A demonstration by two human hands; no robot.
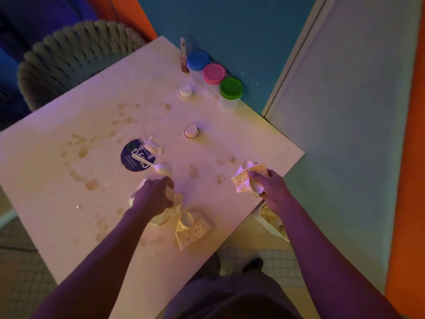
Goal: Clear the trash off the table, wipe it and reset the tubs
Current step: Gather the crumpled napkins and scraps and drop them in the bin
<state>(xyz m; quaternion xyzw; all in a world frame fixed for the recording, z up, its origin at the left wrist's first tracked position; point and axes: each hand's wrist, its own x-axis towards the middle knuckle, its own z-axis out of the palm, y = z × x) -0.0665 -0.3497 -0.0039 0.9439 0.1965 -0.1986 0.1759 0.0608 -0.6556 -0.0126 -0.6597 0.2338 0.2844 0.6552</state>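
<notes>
My right hand (270, 187) grips a crumpled dotted napkin (249, 176) with a small white cup inside, at the right edge of the white table (69, 180). My left hand (153, 196) rests curled on a pale crumpled wrapper (165, 215) near the front. Beside it lies another dotted napkin (194, 230) with a small paper cup (185, 221) on top. A white plastic spoon (158, 168) lies across a dark round sticker (135, 157). Three tubs with blue (197, 59), pink (213, 73) and green (231, 88) lids stand at the far edge.
Brown stains (92, 184) spot the tabletop. Two small white cups (185, 90) (191, 131) sit mid-table, with torn white scraps (151, 146) by the sticker. A card holder (183, 54) stands by the tubs. A woven chair (76, 56) is behind, and a white bag (270, 218) hangs below the right edge.
</notes>
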